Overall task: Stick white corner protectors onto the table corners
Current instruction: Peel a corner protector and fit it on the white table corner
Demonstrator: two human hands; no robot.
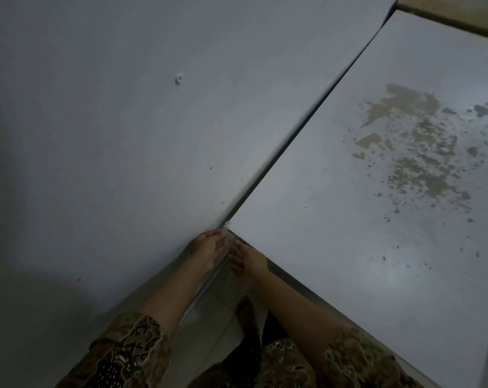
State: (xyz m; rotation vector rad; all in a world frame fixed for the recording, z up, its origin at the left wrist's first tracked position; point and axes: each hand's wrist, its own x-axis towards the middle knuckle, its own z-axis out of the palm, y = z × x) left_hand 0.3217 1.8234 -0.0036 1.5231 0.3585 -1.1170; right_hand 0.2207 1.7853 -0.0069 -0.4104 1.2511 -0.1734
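hands first: our left hand (208, 249) and our right hand (247, 260) meet at the near corner of the white table (335, 225), where that corner comes up against the pale wall (111, 135). we see a thin, pale strip, the corner protector (227, 238), running down the table's corner edge between the two hands; it is small and blurred, so we cannot say whether it is already stuck flat. our left hand lies on the wall side of the corner with its fingers (219, 236) reaching toward the strip, and they seem to touch it near its top. our right hand sits just below the tabletop's front edge, its fingers curled in toward the strip. whether either hand actually pinches the protector or only presses on it, we cannot tell in this dim view.

the tabletop is white with a large patch of worn, flaked coating (422, 152) showing tan beneath, well away from the corner. a dark narrow gap (307, 141) runs between the table's long edge and the wall. a small white chip or hole (178, 78) marks the wall higher up. our patterned brown sleeves (131, 351) show at the bottom, and a bare foot (247, 312) stands on the light tiled floor (209, 312) beneath our arms.
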